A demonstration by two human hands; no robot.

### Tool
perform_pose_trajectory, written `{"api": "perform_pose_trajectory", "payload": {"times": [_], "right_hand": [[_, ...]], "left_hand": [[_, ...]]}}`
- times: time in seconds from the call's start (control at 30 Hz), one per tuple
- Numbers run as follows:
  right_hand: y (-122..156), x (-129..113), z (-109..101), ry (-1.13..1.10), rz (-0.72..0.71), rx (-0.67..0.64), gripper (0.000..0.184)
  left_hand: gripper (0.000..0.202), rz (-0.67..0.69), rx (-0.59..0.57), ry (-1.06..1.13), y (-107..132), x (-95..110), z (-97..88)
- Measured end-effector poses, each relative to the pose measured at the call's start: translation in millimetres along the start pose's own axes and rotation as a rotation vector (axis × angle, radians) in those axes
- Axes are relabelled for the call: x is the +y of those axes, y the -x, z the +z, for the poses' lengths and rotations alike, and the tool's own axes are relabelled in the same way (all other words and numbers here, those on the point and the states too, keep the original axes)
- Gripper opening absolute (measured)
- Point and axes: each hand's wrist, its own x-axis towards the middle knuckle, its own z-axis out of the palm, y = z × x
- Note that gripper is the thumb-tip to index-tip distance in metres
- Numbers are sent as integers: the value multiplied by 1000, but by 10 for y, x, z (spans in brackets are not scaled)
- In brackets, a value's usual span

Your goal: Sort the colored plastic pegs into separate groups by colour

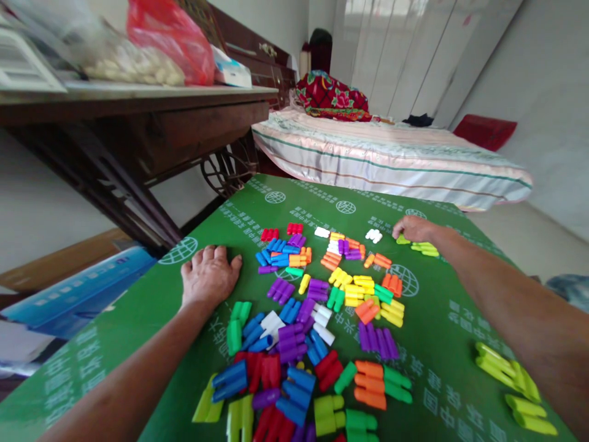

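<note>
My left hand (pixel 210 276) lies palm down on the green board (pixel 304 205), fingers spread, holding nothing. At the far right of the board, my right hand (pixel 414 228) has its fingers curled over a small lime-green plastic piece (pixel 402 240). Another lime-green piece (pixel 426 248) lies just beside it. Many ribbed, finger-like plastic pieces are scattered between my arms. Among them are a purple piece (pixel 378 341), an orange piece (pixel 370 384), a blue piece (pixel 230 380) and a white piece (pixel 374 236). More lime-green pieces (pixel 506 371) lie near my right forearm.
A wooden table (pixel 184 123) on the left carries a red plastic bag (pixel 168 40) and a clear bag of peanut-like things. Below it sits a blue box (pixel 83 288). Beyond the board stands a bed (pixel 391 156) with a folded red floral blanket (pixel 334 95).
</note>
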Motion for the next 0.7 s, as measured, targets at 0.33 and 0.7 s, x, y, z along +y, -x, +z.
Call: {"api": "perform_pose_trajectory", "payload": {"times": [0.33, 0.7], "right_hand": [[32, -9, -81, -85, 42, 98, 36], [277, -556, -248, -290, -105, 172, 28]], "left_hand": [[59, 7, 17, 5, -3, -8, 17], [53, -6, 28, 2, 39, 22, 30]]}}
